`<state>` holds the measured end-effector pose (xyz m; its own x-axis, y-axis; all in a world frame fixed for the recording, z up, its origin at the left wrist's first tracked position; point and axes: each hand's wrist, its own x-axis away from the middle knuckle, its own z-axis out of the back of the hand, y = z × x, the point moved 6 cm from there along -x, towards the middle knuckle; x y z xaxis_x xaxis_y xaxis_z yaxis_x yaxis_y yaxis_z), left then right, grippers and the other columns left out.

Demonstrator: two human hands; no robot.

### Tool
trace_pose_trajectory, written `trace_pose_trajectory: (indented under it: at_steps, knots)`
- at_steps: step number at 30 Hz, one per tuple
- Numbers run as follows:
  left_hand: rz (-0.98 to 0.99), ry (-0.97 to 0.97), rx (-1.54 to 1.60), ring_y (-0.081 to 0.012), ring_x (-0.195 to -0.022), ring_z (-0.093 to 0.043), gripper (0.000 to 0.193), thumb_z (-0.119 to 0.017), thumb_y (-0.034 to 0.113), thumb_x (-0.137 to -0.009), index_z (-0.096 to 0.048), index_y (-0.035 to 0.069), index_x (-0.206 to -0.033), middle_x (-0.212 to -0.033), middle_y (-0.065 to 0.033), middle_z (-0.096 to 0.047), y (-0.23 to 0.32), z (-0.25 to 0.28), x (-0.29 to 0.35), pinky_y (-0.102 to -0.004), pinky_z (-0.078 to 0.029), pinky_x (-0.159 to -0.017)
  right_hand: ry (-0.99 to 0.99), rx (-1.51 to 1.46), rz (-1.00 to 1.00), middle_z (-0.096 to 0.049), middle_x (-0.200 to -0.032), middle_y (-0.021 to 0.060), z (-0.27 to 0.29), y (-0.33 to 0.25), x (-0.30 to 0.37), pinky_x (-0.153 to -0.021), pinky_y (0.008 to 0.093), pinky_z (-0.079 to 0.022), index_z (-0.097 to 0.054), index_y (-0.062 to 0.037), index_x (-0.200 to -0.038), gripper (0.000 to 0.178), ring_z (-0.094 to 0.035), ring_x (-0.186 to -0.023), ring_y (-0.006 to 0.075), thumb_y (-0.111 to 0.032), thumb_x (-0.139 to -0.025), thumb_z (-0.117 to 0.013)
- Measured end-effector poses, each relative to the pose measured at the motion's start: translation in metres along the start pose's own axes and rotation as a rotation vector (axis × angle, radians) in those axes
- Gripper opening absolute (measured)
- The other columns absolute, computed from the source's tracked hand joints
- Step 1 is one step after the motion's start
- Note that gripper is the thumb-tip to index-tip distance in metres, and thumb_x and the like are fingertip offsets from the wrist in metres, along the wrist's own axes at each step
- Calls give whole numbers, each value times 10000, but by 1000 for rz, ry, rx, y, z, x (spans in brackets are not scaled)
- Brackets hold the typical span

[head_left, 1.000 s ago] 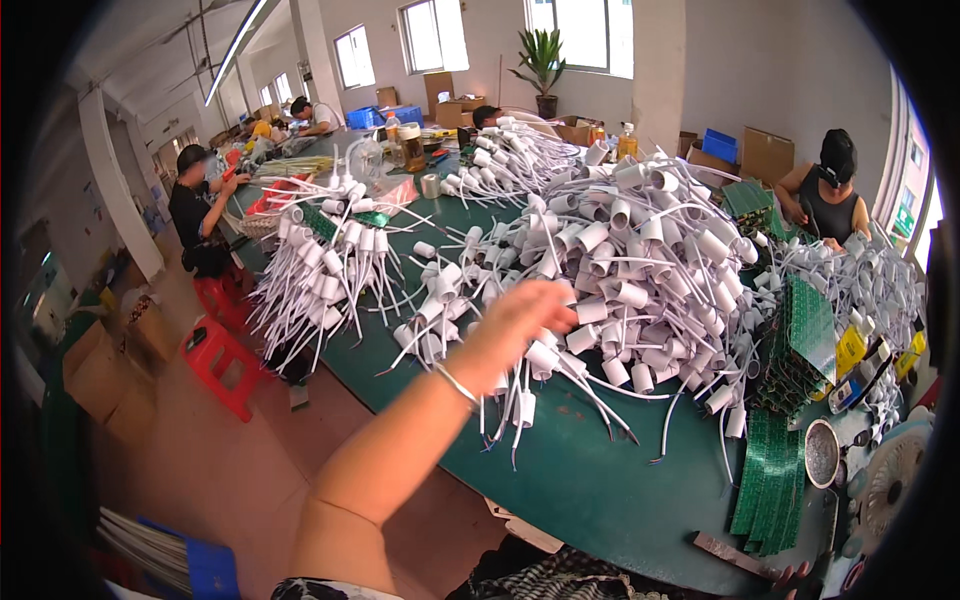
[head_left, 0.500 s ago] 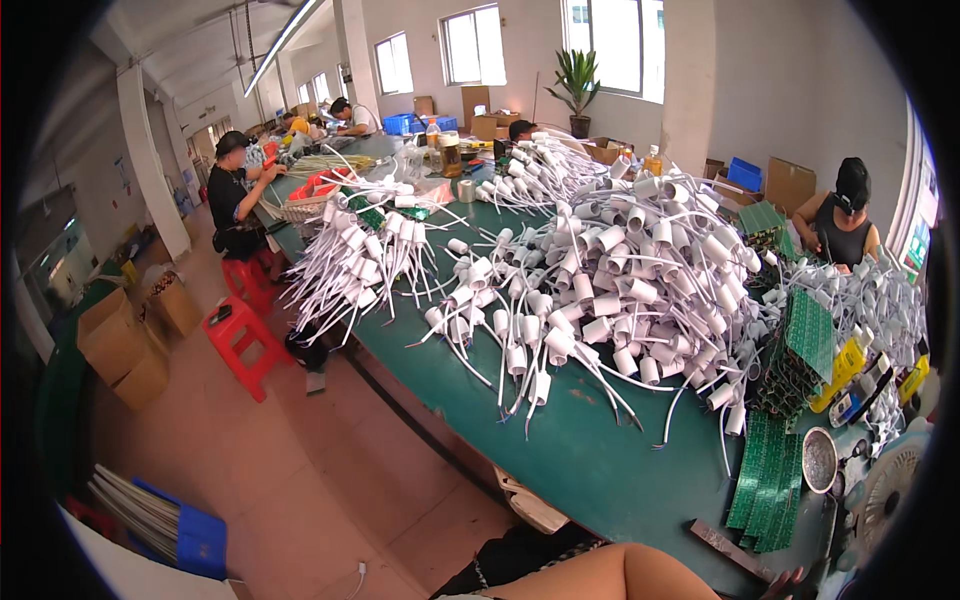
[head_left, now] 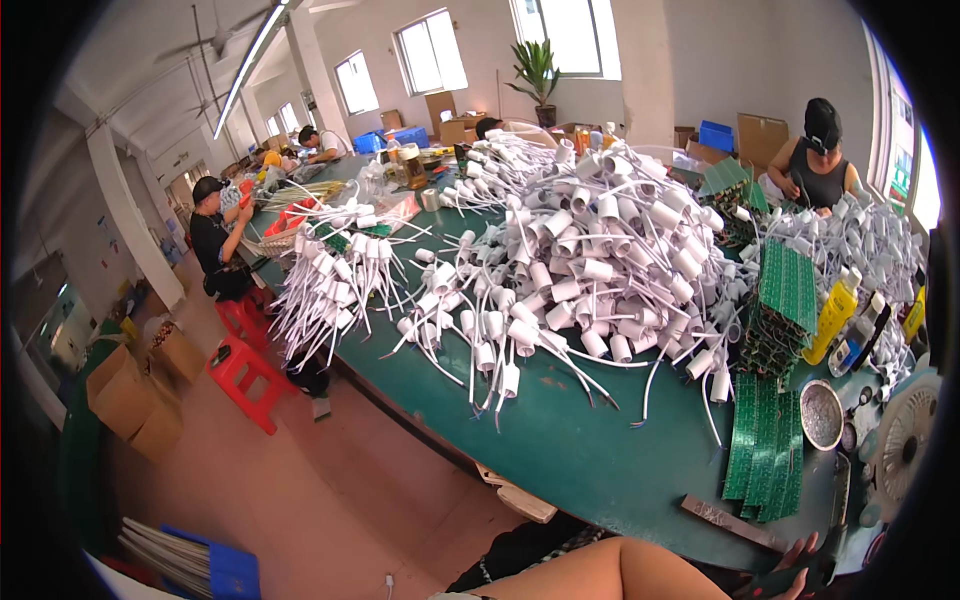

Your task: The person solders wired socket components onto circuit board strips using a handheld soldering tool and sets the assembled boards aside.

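My bare left arm (head_left: 600,572) bends along the lower edge. Fingers of what appears to be my left hand (head_left: 797,578) show at the lower right by the table edge, curled around a dark object whose kind I cannot make out; most of the hand is cut off. My right hand does not show. Nearest to the fingers lies a flat grey metal bar (head_left: 733,523). Beyond it are strips of green circuit board (head_left: 765,450) and a round metal bowl (head_left: 822,415). White cylindrical sockets with white cables (head_left: 600,260) form a large heap on the green table (head_left: 560,450).
Stacked green boards (head_left: 785,290), a yellow bottle (head_left: 832,315) and a white fan (head_left: 905,445) crowd the right side. A co-worker (head_left: 820,160) sits across; another (head_left: 215,235) works at far left. A red stool (head_left: 245,380) and cardboard boxes (head_left: 130,395) stand on the floor.
The whole view has shifted and tilted, so the table's things sit further left and the table's near right edge shows more. More of my fingers and the dark object have come into sight.
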<state>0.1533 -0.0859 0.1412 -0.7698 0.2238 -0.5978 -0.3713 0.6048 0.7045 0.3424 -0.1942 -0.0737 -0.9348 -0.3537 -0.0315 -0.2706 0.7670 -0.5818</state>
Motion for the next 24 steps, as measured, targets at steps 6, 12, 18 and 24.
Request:
trace_pose_trajectory:
  at_steps: [6, 12, 18, 24]
  knots:
    - [86, -263, 16, -243, -957, -585, 441, -576, 378, -934, -559, -11, -1141, -1047, -141, -602, -28, -35, -17, -332, -465, -813, -130, 73, 10, -359, -1468, 125, -16, -11, 17, -1115, 339, -289, -333, -50, -1404, 625, -438, -1248, 220, -268, -859, -548]
    - [243, -409, -590, -301, -978, -550, 326, -543, 334, -954, -600, 38, -1075, -1018, -108, -600, 4, -18, 96, -433, -406, -892, -106, 112, -81, -434, -1397, 107, -42, 14, 22, -1072, 336, -354, -492, -76, -1244, 494, -494, -1169, 218, -262, -807, -627]
    - [135, 248, -596, -249, -783, -596, 237, -534, 261, -964, -552, 34, -900, -850, -103, -597, 24, 19, 85, -350, -479, -699, -46, 133, -26, -438, -1388, 120, -37, 3, 19, -1087, 348, -346, -513, -64, -1204, 463, -482, -1190, 228, -229, -792, -641]
    - [83, 299, 121, -205, -863, -562, 193, -417, 220, -1009, -395, 35, -956, -991, -173, -587, 6, -21, 44, -321, -451, -795, -5, 193, 64, -447, -1357, 140, -35, -4, 17, -1059, 386, -376, -384, -132, -1363, 658, -493, -1176, 249, -219, -777, -668]
